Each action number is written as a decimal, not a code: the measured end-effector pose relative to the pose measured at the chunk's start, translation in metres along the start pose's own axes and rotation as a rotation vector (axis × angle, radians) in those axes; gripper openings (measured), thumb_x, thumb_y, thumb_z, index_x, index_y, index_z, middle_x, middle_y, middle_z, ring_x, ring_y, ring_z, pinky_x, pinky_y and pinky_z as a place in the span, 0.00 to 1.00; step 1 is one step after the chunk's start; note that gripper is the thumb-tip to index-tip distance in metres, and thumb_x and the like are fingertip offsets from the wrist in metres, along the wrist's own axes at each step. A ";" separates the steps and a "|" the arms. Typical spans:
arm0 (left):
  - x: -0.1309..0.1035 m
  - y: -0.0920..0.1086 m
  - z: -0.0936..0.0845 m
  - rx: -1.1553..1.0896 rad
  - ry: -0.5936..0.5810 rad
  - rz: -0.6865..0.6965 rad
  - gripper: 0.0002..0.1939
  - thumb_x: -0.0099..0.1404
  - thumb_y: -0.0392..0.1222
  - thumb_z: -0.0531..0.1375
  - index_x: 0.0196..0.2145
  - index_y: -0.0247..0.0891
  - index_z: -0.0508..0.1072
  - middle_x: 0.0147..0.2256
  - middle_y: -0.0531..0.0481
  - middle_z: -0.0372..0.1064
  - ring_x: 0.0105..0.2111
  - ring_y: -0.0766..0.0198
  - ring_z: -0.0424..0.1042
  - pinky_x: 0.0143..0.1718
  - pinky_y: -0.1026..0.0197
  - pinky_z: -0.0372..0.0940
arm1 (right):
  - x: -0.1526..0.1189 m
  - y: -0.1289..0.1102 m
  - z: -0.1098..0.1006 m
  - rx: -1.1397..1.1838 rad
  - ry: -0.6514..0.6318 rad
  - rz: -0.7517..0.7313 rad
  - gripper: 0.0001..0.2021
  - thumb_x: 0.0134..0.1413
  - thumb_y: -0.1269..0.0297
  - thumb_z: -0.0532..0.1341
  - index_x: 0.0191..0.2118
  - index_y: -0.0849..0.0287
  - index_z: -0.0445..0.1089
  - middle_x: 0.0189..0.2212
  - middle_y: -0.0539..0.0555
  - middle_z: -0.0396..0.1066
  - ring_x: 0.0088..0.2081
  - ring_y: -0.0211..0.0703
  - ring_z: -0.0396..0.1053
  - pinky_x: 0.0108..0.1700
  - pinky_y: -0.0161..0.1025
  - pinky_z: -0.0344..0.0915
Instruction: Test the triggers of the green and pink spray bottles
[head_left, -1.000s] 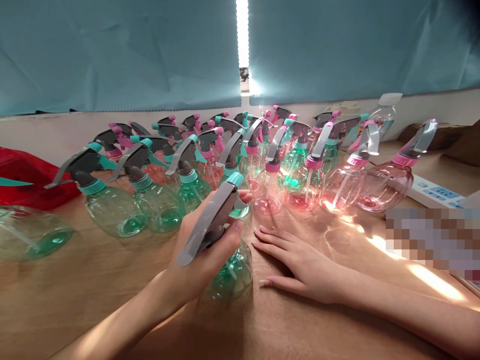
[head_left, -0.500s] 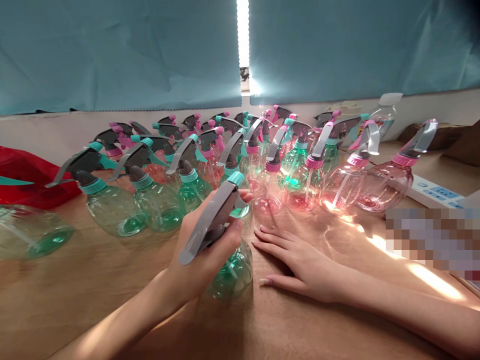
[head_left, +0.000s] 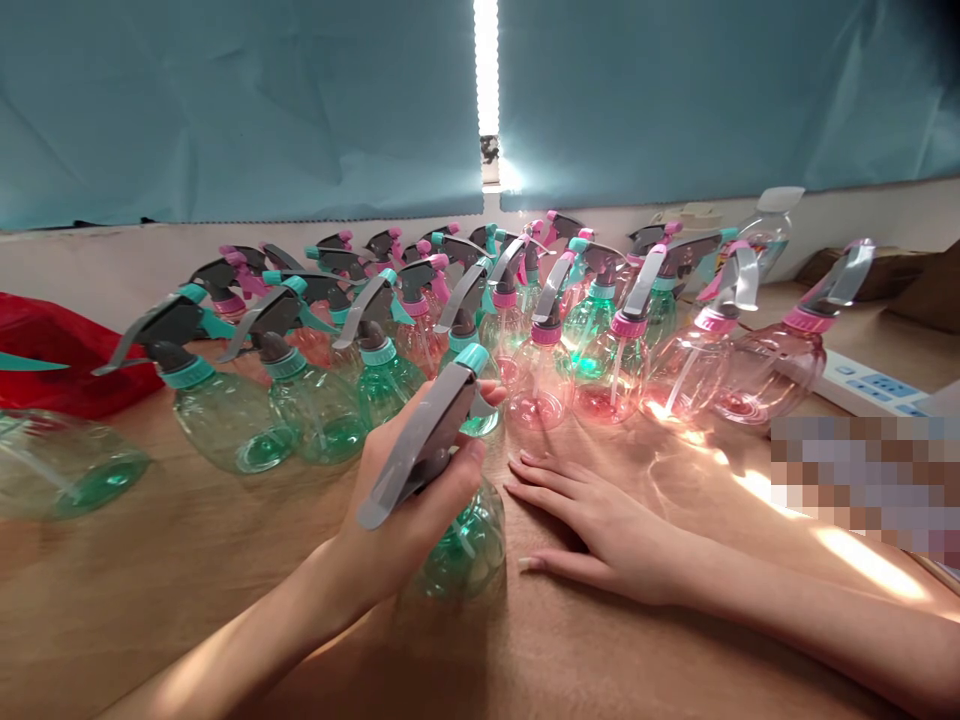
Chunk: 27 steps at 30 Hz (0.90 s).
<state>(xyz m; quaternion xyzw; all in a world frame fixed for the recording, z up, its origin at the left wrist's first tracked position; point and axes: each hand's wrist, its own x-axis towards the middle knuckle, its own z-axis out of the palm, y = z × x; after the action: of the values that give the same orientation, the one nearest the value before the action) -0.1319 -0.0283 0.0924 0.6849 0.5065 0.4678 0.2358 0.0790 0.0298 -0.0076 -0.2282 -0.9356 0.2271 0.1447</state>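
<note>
My left hand (head_left: 412,480) is wrapped round the neck of a green spray bottle (head_left: 469,550), just under its grey and turquoise trigger head. The bottle stands upright on the wooden table (head_left: 600,660), its collar hidden by my fingers. Just right of it my right hand (head_left: 592,510) lies flat on the table, fingers spread and holding nothing. Beyond both hands stand several spray bottles in rows. A green spray bottle (head_left: 319,415) is among those at the left, and a pink spray bottle (head_left: 538,385) is nearest my right fingertips.
At the left edge are another green bottle (head_left: 90,470) and a red plastic bag (head_left: 67,350). A white power strip (head_left: 862,385) lies at the right, near a clear capped bottle (head_left: 769,230). Behind hangs a blue-green cloth (head_left: 262,110) with a bright light strip (head_left: 487,70).
</note>
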 end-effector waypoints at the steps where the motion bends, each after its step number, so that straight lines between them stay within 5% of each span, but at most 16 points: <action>1: 0.000 -0.001 0.000 -0.002 -0.002 0.002 0.14 0.65 0.36 0.54 0.48 0.37 0.70 0.49 0.47 0.74 0.39 0.63 0.75 0.40 0.61 0.70 | 0.000 0.000 0.000 0.003 0.004 -0.001 0.35 0.63 0.44 0.57 0.68 0.61 0.57 0.67 0.63 0.56 0.68 0.59 0.51 0.67 0.58 0.53; 12: 0.000 -0.009 -0.002 -0.089 -0.048 0.027 0.12 0.66 0.37 0.54 0.48 0.42 0.70 0.52 0.51 0.70 0.43 0.65 0.71 0.44 0.63 0.65 | 0.000 -0.002 -0.002 -0.042 -0.028 0.000 0.36 0.64 0.42 0.53 0.68 0.65 0.56 0.68 0.63 0.53 0.68 0.59 0.50 0.67 0.57 0.52; 18: 0.004 -0.005 -0.008 -0.084 -0.116 -0.022 0.13 0.60 0.38 0.55 0.43 0.41 0.70 0.42 0.50 0.72 0.39 0.61 0.71 0.38 0.59 0.66 | 0.000 -0.002 -0.002 -0.034 -0.018 0.003 0.36 0.64 0.42 0.54 0.67 0.64 0.57 0.67 0.63 0.54 0.68 0.58 0.50 0.67 0.57 0.52; 24: -0.001 -0.001 -0.012 0.011 -0.068 -0.132 0.03 0.59 0.40 0.56 0.32 0.41 0.64 0.30 0.53 0.65 0.34 0.60 0.68 0.31 0.59 0.61 | 0.001 -0.002 -0.002 -0.011 -0.010 0.003 0.35 0.63 0.43 0.56 0.67 0.63 0.58 0.67 0.64 0.54 0.68 0.58 0.50 0.67 0.59 0.52; 27: -0.004 0.000 -0.011 0.012 -0.072 -0.160 0.03 0.60 0.40 0.55 0.34 0.41 0.65 0.31 0.53 0.66 0.32 0.61 0.67 0.28 0.60 0.58 | 0.000 -0.002 -0.002 -0.005 -0.011 0.004 0.35 0.63 0.43 0.56 0.67 0.62 0.57 0.67 0.63 0.54 0.68 0.59 0.50 0.66 0.59 0.52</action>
<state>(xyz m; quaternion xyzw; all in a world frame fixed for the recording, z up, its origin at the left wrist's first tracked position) -0.1416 -0.0335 0.0961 0.6602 0.5534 0.4194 0.2863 0.0788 0.0291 -0.0052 -0.2291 -0.9366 0.2262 0.1387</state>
